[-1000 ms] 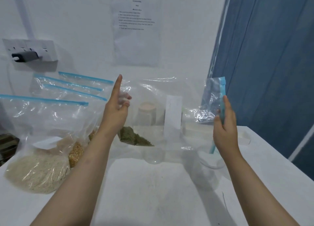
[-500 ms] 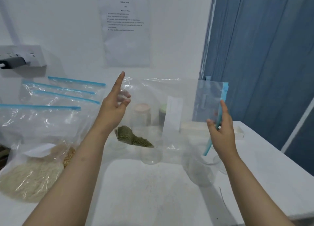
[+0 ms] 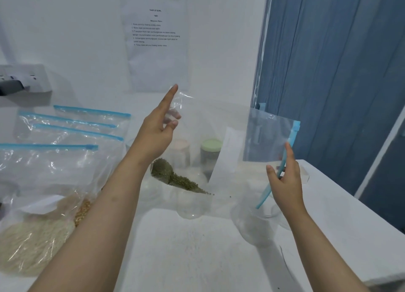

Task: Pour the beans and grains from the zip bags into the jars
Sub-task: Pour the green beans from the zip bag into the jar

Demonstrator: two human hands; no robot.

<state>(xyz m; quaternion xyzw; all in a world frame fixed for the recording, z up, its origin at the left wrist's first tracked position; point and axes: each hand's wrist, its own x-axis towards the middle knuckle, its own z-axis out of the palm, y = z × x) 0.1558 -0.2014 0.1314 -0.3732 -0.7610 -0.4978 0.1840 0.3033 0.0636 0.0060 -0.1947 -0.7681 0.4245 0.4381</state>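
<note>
Two hands hold one clear zip bag point(image 3: 210, 138) of green beans point(image 3: 173, 177): left hand point(image 3: 156, 136) pinching corner, right hand point(image 3: 285, 177) gripping blue zip edge above tabletop point(image 3: 197, 259).

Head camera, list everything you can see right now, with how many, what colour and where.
Held zip bag: one, clear, blue zip, lifted between both hands.
Green beans: small heap, inside that bag's low corner.
Zip bags: four, clear, blue zips, left on the table.
Pale grains: nearest left bag.
Jars: several, clear, behind and under the held bag.
Printed sheet: one, white, wall.
Curtain: blue, right.
Table: white.
Left hand: pinching a bag corner.
Right hand: gripping the zip end.
</note>
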